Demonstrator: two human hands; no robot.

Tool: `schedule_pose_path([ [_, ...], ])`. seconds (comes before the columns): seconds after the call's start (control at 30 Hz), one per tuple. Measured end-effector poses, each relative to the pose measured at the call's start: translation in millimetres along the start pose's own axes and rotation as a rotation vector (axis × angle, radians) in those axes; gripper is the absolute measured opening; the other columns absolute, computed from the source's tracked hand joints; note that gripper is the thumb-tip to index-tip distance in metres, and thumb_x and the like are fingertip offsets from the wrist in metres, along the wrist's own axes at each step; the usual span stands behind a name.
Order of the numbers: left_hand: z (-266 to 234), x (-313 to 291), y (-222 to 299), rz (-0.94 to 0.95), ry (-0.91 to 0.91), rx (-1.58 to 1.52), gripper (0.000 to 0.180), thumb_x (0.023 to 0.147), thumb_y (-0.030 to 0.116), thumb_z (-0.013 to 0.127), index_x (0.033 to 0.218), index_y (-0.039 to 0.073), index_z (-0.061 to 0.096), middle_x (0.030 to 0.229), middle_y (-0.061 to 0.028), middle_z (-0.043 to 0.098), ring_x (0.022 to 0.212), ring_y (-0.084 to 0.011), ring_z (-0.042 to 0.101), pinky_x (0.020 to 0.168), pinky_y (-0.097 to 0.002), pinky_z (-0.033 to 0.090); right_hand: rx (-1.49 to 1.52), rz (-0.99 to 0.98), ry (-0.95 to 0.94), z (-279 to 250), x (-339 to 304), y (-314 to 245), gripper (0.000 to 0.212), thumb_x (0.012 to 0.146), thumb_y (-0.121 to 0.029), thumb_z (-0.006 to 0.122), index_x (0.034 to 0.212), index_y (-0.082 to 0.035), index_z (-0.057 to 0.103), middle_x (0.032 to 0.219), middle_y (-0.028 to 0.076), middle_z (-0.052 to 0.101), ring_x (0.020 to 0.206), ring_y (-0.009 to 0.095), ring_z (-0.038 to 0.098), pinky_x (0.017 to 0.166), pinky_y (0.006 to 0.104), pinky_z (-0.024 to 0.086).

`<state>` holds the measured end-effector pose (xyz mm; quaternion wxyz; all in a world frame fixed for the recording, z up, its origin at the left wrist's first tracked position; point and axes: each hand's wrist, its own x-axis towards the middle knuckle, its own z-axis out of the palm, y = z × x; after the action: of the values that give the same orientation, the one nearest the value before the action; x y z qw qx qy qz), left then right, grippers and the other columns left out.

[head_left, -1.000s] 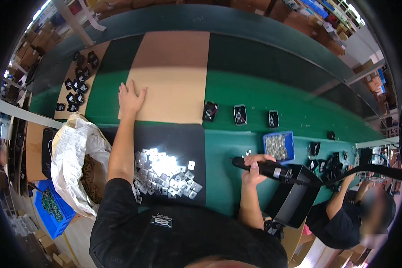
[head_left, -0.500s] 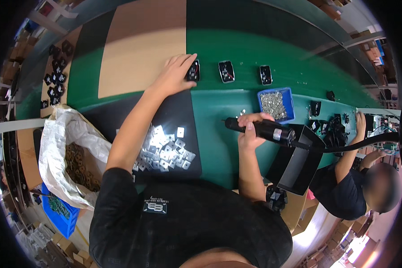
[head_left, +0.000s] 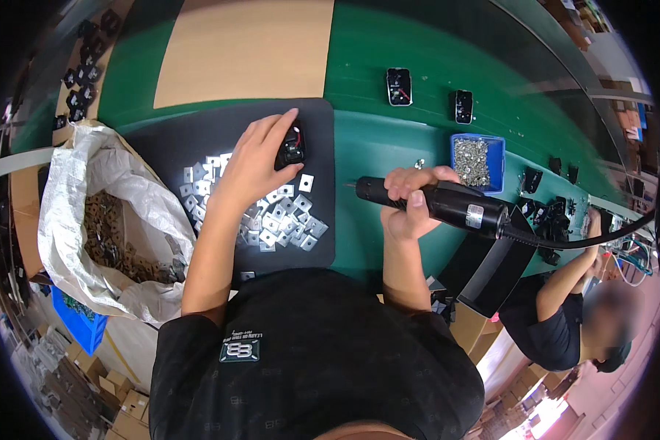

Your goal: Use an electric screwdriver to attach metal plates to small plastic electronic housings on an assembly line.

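My left hand (head_left: 255, 159) is closed on the side of a small black housing (head_left: 293, 144) with a red wire in it, over the black mat (head_left: 317, 220). Close beneath that hand lies a pile of square silver metal plates (head_left: 277, 220), each with a hole. In my right hand (head_left: 415, 203) is a black power screwdriver (head_left: 458, 207), held level with its tip pointing left toward the mat; its cable runs off to the right. Two more black housings, one with a red wire (head_left: 399, 87) and one farther right (head_left: 463, 107), lie on the green surface beyond.
A blue bin of small screws (head_left: 472, 161) stands beyond the screwdriver, with a few loose screws (head_left: 419, 163) beside it. A black open box (head_left: 491, 268) sits to the right. At left is a white sack of metal parts (head_left: 117, 242). A co-worker (head_left: 557, 315) works at far right.
My left hand has brought the black housing from the green surface back toward me, over the black mat. My right hand still holds the screwdriver. The view has shifted.
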<state>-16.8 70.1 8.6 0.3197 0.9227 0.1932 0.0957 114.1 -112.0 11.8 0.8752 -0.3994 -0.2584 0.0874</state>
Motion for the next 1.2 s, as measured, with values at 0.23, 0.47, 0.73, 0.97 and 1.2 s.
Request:
schedule_pose_path([
  [0.23, -17.3, -13.5, 15.9, 0.073, 0.119, 0.003, 0.071, 0.063, 0.01, 0.074, 0.127, 0.007, 0.043, 0.123, -0.0138, 0.045, 0.111, -0.0335, 0.045, 0.093, -0.0404, 0.037, -0.195, -0.084, 0.015, -4.3, 2.2, -11.4, 0.042, 0.078, -0.01, 0.061, 0.115, -0.006, 0.041, 0.066, 0.004, 0.047, 0.055, 0.015, 0.046, 0.054, 0.0316, 0.044],
  [0.47, -14.9, -41.0, 19.8, -0.117, -0.109, 0.085, 0.02, 0.067, 0.009, 0.071, 0.083, 0.003, 0.06, 0.086, -0.011, 0.055, 0.08, -0.0278, 0.057, 0.068, -0.0378, 0.047, -0.374, -0.221, 0.133, -35.1, 8.7, -29.5, 0.042, 0.076, -0.011, 0.063, 0.112, -0.005, 0.041, 0.064, 0.006, 0.049, 0.053, 0.016, 0.049, 0.055, 0.0335, 0.048],
  [0.73, 1.0, -48.3, 19.8, -0.056, -0.01, 0.068, 0.018, 0.069, 0.006, 0.07, 0.082, 0.001, 0.059, 0.088, -0.0127, 0.058, 0.081, -0.0314, 0.058, 0.069, -0.0386, 0.047, -0.444, -0.346, 0.22, -53.9, 32.1, -31.0, 0.041, 0.077, -0.008, 0.06, 0.113, -0.003, 0.041, 0.064, 0.008, 0.051, 0.053, 0.017, 0.05, 0.056, 0.035, 0.049],
  [0.97, -5.4, -38.8, 21.0, -0.279, 0.09, -0.142, 0.012, 0.074, -0.001, 0.068, 0.083, -0.002, 0.059, 0.075, -0.0087, 0.062, 0.062, -0.0137, 0.061, 0.058, -0.0243, 0.049, -0.47, -0.329, 0.197, -56.9, 26.4, -11.9, 0.039, 0.077, -0.005, 0.058, 0.113, -0.001, 0.043, 0.064, 0.007, 0.05, 0.055, 0.017, 0.049, 0.054, 0.0341, 0.047],
  [1.2, -8.3, -15.9, 14.9, -0.216, 0.258, -0.141, 0.012, 0.073, 0.001, 0.069, 0.082, -0.001, 0.062, 0.077, -0.0106, 0.062, 0.064, -0.0189, 0.063, 0.06, -0.0265, 0.049, -0.316, -0.298, 0.156, -45.8, 24.3, -32.2, 0.042, 0.077, -0.01, 0.058, 0.114, -0.003, 0.038, 0.065, 0.008, 0.049, 0.051, 0.018, 0.05, 0.053, 0.0341, 0.048],
])
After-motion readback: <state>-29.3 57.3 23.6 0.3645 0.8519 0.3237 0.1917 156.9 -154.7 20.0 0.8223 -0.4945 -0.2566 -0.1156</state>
